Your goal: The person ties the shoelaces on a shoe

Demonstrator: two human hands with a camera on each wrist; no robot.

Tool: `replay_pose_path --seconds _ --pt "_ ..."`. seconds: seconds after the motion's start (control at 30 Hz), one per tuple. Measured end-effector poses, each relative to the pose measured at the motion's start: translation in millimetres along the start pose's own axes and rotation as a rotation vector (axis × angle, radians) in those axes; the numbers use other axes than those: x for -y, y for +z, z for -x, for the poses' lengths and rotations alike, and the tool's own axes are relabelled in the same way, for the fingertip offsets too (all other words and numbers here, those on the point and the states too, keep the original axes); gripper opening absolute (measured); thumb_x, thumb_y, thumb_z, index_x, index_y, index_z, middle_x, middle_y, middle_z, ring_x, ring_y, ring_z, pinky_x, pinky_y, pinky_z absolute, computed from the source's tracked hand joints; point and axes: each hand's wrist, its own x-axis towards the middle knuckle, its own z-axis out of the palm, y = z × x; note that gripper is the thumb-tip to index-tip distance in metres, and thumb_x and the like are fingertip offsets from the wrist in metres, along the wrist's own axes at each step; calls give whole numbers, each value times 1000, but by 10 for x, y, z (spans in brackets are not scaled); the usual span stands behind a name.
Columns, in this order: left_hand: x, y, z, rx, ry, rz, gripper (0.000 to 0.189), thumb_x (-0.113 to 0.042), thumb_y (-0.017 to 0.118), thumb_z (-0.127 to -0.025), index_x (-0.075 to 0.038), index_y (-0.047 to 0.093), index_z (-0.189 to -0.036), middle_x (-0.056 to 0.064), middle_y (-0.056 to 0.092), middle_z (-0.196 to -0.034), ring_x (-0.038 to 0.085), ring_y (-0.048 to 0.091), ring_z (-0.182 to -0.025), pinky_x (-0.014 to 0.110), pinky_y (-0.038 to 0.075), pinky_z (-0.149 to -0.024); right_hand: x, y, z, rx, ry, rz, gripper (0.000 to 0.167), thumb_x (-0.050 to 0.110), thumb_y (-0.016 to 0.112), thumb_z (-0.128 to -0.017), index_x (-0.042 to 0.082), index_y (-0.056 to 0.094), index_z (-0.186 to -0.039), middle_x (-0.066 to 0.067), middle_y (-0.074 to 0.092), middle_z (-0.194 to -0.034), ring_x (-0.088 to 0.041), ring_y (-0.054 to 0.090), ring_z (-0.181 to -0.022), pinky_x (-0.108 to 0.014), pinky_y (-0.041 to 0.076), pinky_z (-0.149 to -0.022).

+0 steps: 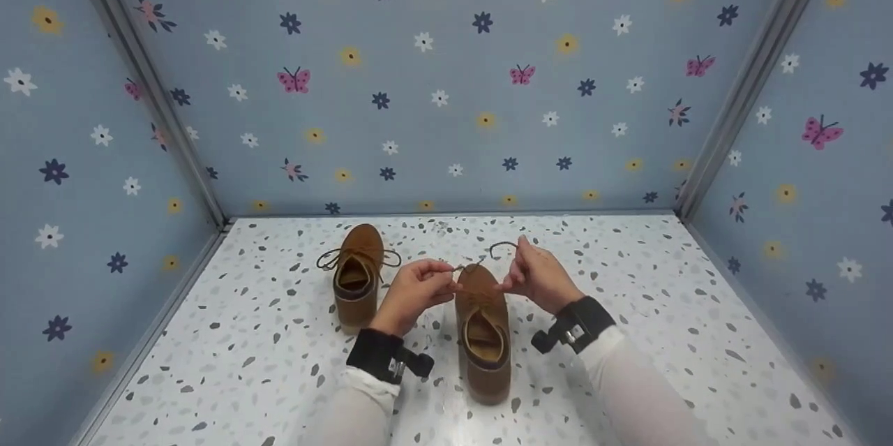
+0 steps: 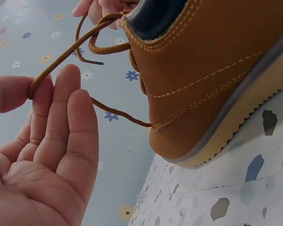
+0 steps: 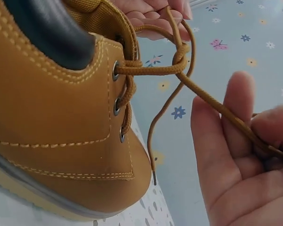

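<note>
I'm watching the left hand (image 1: 417,290) and right hand (image 1: 541,277) both pinching the lace (image 3: 212,101) between thumb and fingers, one at each side of the brown shoe (image 1: 485,338). Lace is crossing itself near the top eyelets, one tip dangling. Shoe is standing upright on the tabletop (image 1: 244,334), between the hands; second shoe (image 1: 354,275) is standing farther left, lace loops sticking out.

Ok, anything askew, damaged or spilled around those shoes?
Nothing stands out. The shoe between the left hand and right hand stands upright, as does the bow-tied shoe; no damage or spill shows. A lace end dangles free, but that seems ordinary with both hands holding the lace.
</note>
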Motion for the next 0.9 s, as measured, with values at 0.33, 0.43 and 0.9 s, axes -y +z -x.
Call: replay_pose_path --seconds 0.33,0.43,0.9 --pt "48 -32 35 -47 27 127 15 -4 63 -100 -5 53 -111 3 76 -90 18 78 -88 38 64 -86 24 11 24 15 -21 -94 29 20 36 -114 5 56 -100 7 30 -64 -11 40 -60 -33 55 -72" --pt "46 -41 40 -47 31 141 15 -5 64 -99 -2 57 -112 6 79 -95 17 78 -90 39 64 -89 -19 4 30 -47 -49 -70 32 22 42 -114 -2 63 -114 7 35 -63 -11 44 -61 -30 54 -70" --pt "35 -44 53 17 -6 295 19 -18 46 -112 -10 54 -97 5 78 -98 25 78 -103 44 59 -103 -189 35 134 -126 -92 -180 49 44 45 -111 12 57 -76 3 51 -61 -12 58 -62 -37 62 -83"
